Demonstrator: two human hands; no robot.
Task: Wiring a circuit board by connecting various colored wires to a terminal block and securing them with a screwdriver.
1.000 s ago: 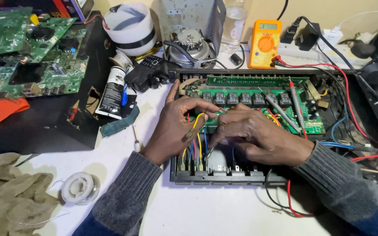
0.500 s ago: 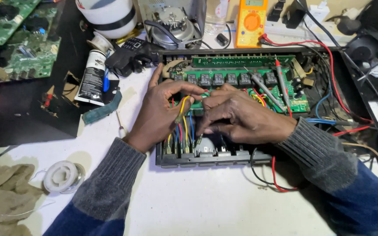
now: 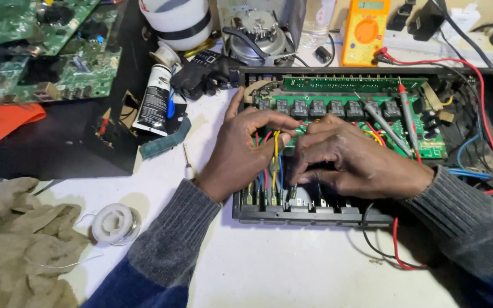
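Observation:
An opened black device chassis (image 3: pixel 315 217) lies on the white table, with a green circuit board (image 3: pixel 429 145) carrying a row of black relays inside it. My left hand (image 3: pixel 241 151) rests on the chassis's left edge, its fingers pinching a bundle of red, yellow and blue wires (image 3: pixel 274 149). My right hand (image 3: pixel 360 162) lies over the middle of the chassis, fingertips curled down among the same wires near the front row of connectors. What its fingertips grip is hidden. Two meter probes (image 3: pixel 406 117) lie across the board to the right.
An orange multimeter (image 3: pixel 365 31) stands behind the chassis. A white tube (image 3: pixel 152 105), a black adapter (image 3: pixel 203 71) and green boards (image 3: pixel 47 63) lie to the left. A solder spool (image 3: pixel 115 223) and beige cloth (image 3: pixel 12 239) sit at the front left. Red and blue leads trail right.
The view has shifted slightly, so everything sits lower and to the left in the frame. My two hands stay on the wire bundle, with only small finger movements.

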